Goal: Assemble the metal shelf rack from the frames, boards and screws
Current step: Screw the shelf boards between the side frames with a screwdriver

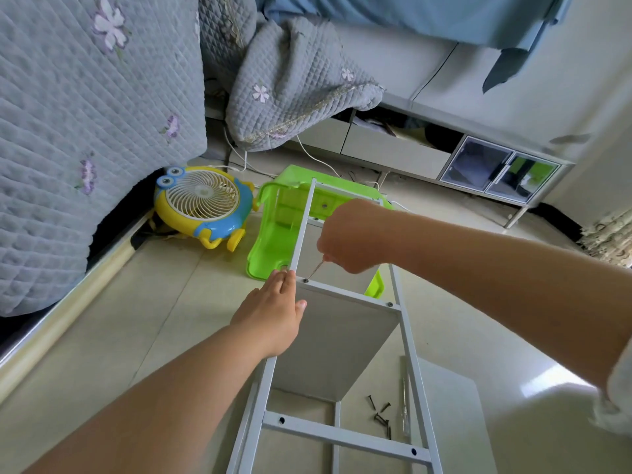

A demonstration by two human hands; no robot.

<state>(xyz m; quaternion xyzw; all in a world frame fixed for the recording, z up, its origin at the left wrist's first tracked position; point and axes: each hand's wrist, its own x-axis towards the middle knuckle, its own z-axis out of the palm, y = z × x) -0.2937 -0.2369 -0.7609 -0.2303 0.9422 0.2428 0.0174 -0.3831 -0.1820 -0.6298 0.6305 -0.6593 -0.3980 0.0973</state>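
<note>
Rack parts fill the middle of my view: a white metal frame (407, 340) lies on its side on the tiled floor, running from below my wrists up past both hands. A grey board (337, 340) stands inside it, just beyond my left hand and under my right, its top edge meeting a crossbar of the frame.

My left hand (273, 313) rests on the frame's near rail beside the board's top corner, fingers straight and laid flat along the metal, thumb touching the board's face. My right hand (349, 237) is clenched around a thin screwdriver (316, 270), whose tip sits on a screw (306, 280) at the left end of the crossbar, just beyond my left fingertips. I see a 2nd screw (390, 304) at the right end of the same crossbar, below my right wrist.

Under my right forearm, on the floor, loose dark screws (381, 415) lie in a small heap beside a clear-handled screwdriver (405, 408), and a 2nd flat board (451, 415) lies just right of them.

Beyond my right hand, a green plastic stool (273, 234) lies tipped over behind the frame. A yellow and blue cartoon fan (201, 203) sits left of it, well apart from my left hand, against a quilted grey bedspread (85, 131).
</note>
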